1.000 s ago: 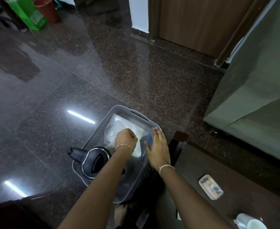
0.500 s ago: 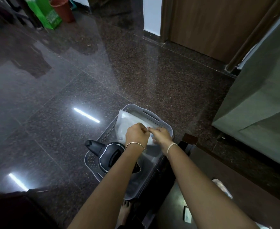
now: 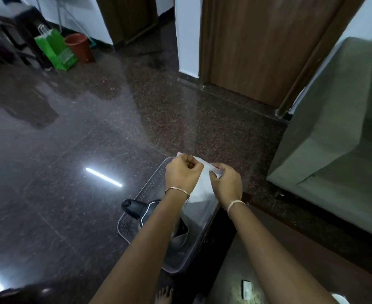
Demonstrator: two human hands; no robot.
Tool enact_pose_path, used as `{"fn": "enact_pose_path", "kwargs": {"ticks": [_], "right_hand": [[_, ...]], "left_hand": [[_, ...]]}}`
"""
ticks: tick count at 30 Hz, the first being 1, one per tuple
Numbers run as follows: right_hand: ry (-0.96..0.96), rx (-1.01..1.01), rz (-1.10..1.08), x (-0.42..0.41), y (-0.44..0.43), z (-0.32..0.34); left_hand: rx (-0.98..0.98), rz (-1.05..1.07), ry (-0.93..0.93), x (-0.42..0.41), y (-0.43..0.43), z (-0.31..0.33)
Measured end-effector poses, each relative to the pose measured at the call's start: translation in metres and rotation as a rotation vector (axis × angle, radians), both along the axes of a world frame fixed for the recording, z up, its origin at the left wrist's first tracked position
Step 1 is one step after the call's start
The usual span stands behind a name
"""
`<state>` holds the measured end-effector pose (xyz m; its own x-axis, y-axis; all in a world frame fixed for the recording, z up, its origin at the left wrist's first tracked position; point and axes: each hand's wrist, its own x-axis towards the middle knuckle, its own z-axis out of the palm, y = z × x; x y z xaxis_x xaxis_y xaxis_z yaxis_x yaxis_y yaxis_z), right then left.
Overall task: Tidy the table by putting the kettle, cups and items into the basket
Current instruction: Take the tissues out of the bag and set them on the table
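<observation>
A grey perforated basket (image 3: 150, 185) stands on the dark floor beside the table. A black kettle (image 3: 134, 208) lies in its near left part, half hidden by my left forearm. Both hands hold a white plastic bag (image 3: 200, 189) above the basket's far end. My left hand (image 3: 181, 173) is fisted on the bag's top left edge. My right hand (image 3: 226, 183) pinches its top right edge, where a bit of blue shows. The bag's lower part hangs into the basket.
The dark wooden table (image 3: 290, 249) runs along the lower right, with a small flat item (image 3: 246, 289) near its front. A green sofa (image 3: 338, 150) stands at the right. A green paper bag (image 3: 55, 50) and a red bin (image 3: 79, 47) are far left. My bare foot (image 3: 164, 296) shows below.
Both hands have risen from inside the basket and lifted the white bag's top edge up. The view has tilted up, so the table's container and cup have left the frame.
</observation>
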<state>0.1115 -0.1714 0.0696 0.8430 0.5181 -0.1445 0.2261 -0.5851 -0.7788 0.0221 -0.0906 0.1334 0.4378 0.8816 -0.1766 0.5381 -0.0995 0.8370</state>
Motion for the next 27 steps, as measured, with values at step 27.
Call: {"fn": "enact_pose_path", "kwargs": {"ticks": [27], "right_hand": [[-0.668, 0.503, 0.014, -0.063, -0.13, 0.281]], "left_hand": [[0.23, -0.752, -0.407, -0.061, -0.034, 0.18]]}}
